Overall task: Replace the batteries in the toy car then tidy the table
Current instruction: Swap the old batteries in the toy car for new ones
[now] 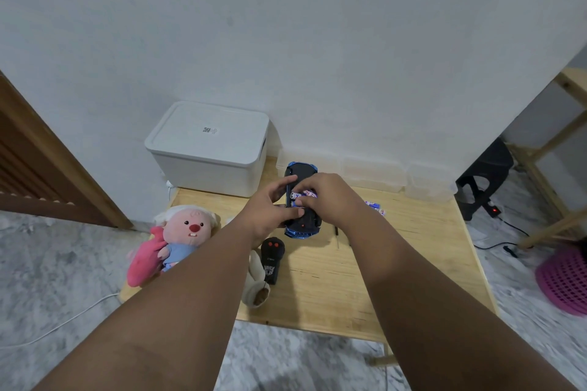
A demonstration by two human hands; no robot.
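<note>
Steadies the toy car (300, 173) with the left hand (270, 211) — belly-up on the wooden table (397, 263), just in front of the white lidded box (209, 149), clamped by thumb and curled fingers along its left flank. Works the right hand (324, 197) over the open underside, with fingertips bent down and closed on the batteries (303, 194) in the bay. Cannot tell a cell lifted clear from a cell merely pressed home. Leaves loose cells (376, 207) on the table just right of the car, a screwdriver (337, 236) near its close end, the remote (272, 260) in front, and a plush toy (182, 238) at the left edge.

Risks, by judgement from here:
- Mixing spent cells with fresh, given like wrappers and so short a gap between the two lots.
- Seating a cell the wrong way round, with polarity marks hidden under the fingers.
- Springing a cell out by pressing one end too hard — then chasing it as it rolls toward the table edge.
- Rocking the car on its roof through a slackened left grip, and so spilling the bay's contents.
- Knocking the screwdriver off with the right forearm on reaching for the loose cells.
</note>
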